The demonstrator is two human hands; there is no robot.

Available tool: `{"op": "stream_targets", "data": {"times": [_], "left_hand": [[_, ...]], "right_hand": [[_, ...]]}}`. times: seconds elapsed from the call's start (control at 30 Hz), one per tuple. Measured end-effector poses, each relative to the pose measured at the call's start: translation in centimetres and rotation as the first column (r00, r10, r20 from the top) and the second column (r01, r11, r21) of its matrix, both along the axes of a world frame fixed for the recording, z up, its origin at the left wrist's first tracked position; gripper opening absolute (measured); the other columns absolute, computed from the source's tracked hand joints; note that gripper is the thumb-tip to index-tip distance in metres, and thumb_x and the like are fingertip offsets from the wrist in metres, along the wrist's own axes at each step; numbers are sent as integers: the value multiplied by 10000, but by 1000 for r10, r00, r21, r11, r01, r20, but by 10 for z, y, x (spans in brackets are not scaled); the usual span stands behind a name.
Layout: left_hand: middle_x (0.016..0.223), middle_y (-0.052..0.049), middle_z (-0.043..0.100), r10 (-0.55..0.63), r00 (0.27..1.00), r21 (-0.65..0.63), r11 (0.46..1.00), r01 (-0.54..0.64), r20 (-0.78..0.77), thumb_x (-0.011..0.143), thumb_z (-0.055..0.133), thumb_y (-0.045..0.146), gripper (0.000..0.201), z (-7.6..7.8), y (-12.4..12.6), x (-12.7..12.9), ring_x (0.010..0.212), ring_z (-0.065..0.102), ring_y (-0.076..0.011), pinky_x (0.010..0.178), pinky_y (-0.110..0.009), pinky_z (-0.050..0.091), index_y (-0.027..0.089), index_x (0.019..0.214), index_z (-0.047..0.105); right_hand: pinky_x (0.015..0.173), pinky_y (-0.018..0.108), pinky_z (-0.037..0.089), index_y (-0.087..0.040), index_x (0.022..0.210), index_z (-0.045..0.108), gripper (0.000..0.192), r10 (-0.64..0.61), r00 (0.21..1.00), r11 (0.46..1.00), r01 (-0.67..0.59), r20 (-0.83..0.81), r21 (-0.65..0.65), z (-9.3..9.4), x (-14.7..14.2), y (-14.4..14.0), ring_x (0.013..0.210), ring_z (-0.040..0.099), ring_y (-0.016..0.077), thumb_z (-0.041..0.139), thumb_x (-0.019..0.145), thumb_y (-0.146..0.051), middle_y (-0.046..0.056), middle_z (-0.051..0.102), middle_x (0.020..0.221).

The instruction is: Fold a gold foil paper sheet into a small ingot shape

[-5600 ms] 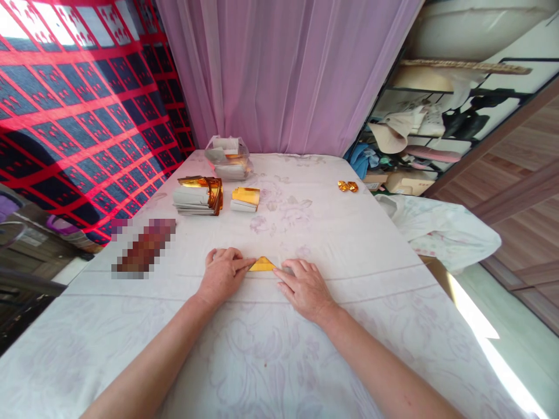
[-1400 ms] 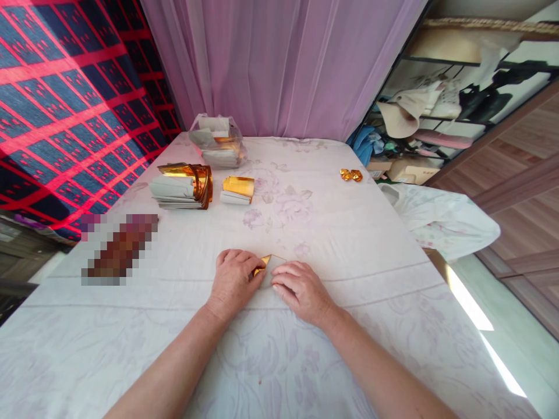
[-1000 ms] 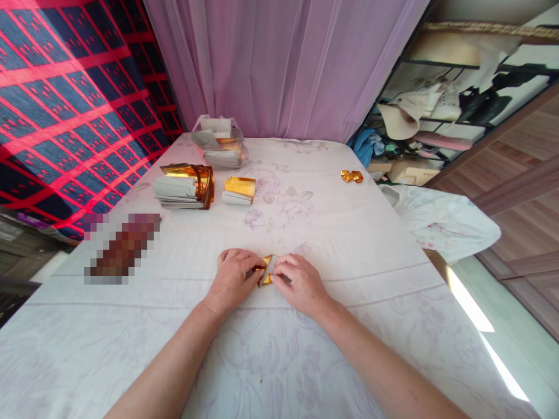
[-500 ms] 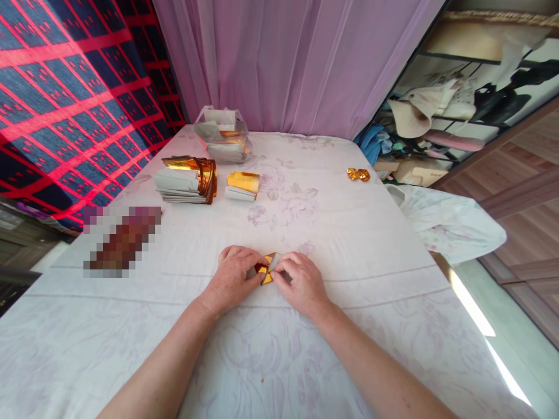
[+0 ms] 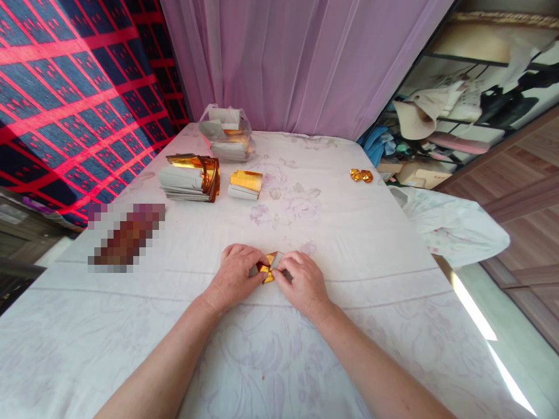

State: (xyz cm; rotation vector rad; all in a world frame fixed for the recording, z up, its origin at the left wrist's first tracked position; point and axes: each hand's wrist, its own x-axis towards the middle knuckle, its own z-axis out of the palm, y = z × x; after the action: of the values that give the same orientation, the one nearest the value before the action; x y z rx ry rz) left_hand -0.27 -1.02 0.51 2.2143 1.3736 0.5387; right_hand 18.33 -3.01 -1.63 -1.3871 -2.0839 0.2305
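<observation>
Between my hands lies a partly folded sheet of gold foil paper (image 5: 269, 274), shiny gold on one face and grey on the other. My left hand (image 5: 239, 269) pinches its left side, thumb toward me and fingers over the far edge. On the right side my right hand (image 5: 302, 279) grips the paper between thumb and forefinger. Both hands rest low on the cloth-covered table (image 5: 279, 349). My fingers hide much of the paper's outer edges.
Beyond my hands stand a large stack of foil paper (image 5: 190, 180), a smaller stack (image 5: 245, 185) and a clear bag of more sheets (image 5: 227, 137). Folded gold pieces (image 5: 361, 175) sit at the far right. A blurred-out object (image 5: 126, 238) lies at the left.
The gold paper's near part has shifted slightly between my fingertips, its creases now looking different. Both hands keep their grip in nearly the same place. The view has turned a little.
</observation>
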Motion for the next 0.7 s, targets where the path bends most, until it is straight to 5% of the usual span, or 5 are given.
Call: {"op": "stream_targets", "data": {"times": [0.7], "left_hand": [[967, 20, 697, 17, 1000, 33, 999, -17, 2, 813, 673, 349, 103, -5, 0, 1, 971, 550, -204, 927, -403, 324, 260, 761, 681]], "right_hand": [[747, 311, 427, -220, 703, 586, 121, -5, 1000, 1000, 6, 12, -15, 1, -1, -1, 797, 579, 182, 645, 792, -162, 20, 631, 802]]}}
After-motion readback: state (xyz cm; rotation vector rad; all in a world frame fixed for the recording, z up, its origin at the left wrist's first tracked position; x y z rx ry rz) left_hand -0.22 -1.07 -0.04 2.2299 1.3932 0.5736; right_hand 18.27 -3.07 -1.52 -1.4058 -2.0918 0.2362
